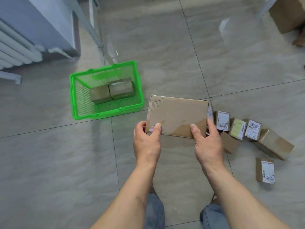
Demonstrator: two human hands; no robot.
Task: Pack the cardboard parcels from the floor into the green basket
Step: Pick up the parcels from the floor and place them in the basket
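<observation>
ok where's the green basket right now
In the head view the green basket sits on the floor, left of the large parcel both hands hold.

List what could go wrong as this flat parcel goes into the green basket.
1. The flat parcel, which the left hand and right hand grip only at its near corners, may tip or slip.
2. Two boxes already fill the far right of the green basket, so the wide parcel may jam or rest tilted on them.
3. The small parcels lie close on the right; a swing could knock them.
</observation>
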